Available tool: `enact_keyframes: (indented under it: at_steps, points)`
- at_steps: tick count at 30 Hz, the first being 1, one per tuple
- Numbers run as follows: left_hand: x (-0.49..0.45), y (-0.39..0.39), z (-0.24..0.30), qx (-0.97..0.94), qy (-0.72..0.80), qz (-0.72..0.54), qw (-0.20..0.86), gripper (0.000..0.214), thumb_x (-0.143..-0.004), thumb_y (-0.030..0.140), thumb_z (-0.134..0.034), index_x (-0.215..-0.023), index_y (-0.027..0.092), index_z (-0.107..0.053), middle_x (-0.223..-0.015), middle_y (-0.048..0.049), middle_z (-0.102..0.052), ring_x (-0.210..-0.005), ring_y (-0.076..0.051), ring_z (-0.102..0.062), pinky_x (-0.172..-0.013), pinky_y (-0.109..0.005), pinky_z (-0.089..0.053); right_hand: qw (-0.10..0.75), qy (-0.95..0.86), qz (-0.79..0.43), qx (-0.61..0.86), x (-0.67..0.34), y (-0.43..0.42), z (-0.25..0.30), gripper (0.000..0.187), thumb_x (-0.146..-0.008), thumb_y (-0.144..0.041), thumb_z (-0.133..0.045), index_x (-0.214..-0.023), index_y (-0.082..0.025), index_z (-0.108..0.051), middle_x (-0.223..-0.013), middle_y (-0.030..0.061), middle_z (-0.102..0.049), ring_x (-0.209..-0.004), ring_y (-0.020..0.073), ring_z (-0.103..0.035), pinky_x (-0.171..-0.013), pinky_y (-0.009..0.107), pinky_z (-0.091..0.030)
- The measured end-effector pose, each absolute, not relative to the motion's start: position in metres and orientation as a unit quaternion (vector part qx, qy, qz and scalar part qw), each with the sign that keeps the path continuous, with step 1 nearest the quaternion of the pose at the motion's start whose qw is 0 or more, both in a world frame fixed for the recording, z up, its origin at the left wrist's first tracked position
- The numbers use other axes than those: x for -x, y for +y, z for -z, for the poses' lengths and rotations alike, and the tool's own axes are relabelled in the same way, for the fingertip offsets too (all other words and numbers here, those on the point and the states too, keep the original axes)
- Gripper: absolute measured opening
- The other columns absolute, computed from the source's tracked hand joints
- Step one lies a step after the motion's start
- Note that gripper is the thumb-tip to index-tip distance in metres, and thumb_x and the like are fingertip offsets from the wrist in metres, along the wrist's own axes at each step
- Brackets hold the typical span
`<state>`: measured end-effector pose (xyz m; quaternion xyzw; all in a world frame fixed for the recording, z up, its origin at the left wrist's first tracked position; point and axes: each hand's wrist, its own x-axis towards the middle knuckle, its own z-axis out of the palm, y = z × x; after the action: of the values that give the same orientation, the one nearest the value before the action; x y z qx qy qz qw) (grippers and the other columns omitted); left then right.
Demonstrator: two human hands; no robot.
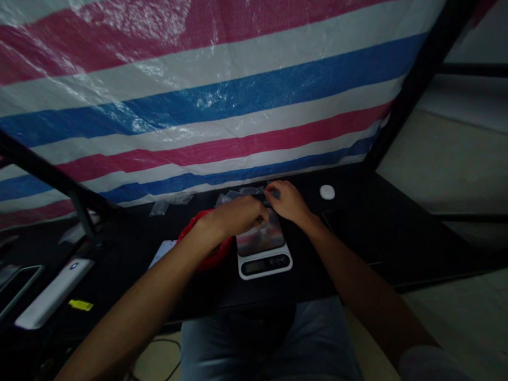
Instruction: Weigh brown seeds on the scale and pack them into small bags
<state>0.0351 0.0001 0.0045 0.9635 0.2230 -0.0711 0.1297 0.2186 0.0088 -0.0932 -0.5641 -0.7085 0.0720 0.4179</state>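
Note:
A kitchen scale (261,245) with a metal plate and a white front lies on the black table. Over its plate my left hand (243,213) is bent down with closed fingers. Small dark bits (260,219) show at its fingertips, too dim to name. My right hand (289,201) is at the scale's far right edge, thumb and fingers pinched around a small clear plastic bag (273,194). Partly behind my left wrist stands a red container (215,258); its contents are mostly hidden by the arm.
Several clear plastic bags (160,207) lie along the back edge by the striped sheet (216,102). A white rounded case (327,192) sits back right. At left are a white slab-shaped device (54,294), a yellow piece (81,305) and a white paper (163,251).

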Motion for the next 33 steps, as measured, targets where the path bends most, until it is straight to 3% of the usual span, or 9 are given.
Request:
enact_keyframes:
  at_steps: [25, 30, 33]
  points:
    - [-0.041, 0.001, -0.007, -0.964, 0.225, 0.067, 0.128, 0.014, -0.086, 0.015, -0.071, -0.095, 0.022, -0.078, -0.095, -0.0026, -0.08, -0.091, -0.02, -0.074, -0.077, -0.026, -0.047, 0.417, -0.713, -0.094, 0.556, -0.219, 0.009, 0.093, 0.01, -0.091, -0.018, -0.061, -0.091, -0.019, -0.072, -0.1, 0.0088, -0.077, -0.095, 0.0239, -0.068, -0.09, 0.037, -0.048]
    - [-0.042, 0.005, -0.004, -0.965, 0.225, 0.053, 0.126, 0.02, -0.082, 0.017, -0.077, -0.101, 0.022, -0.077, -0.102, -0.004, -0.079, -0.096, -0.021, -0.073, -0.082, -0.027, -0.049, 0.418, -0.702, -0.181, 0.548, -0.221, 0.007, 0.087, 0.011, -0.09, -0.018, -0.061, -0.091, -0.016, -0.072, -0.092, 0.0088, -0.077, -0.085, 0.0207, -0.07, -0.076, 0.031, -0.05]
    - [-0.043, 0.006, -0.004, -0.961, 0.236, 0.047, 0.133, 0.027, -0.078, 0.016, -0.081, -0.105, 0.021, -0.077, -0.102, -0.0045, -0.078, -0.093, -0.02, -0.072, -0.08, -0.026, -0.048, 0.377, -0.707, -0.27, 0.535, -0.229, 0.004, 0.08, 0.01, -0.086, -0.014, -0.062, -0.085, -0.015, -0.072, -0.083, 0.0068, -0.076, -0.076, 0.0184, -0.069, -0.068, 0.028, -0.049]
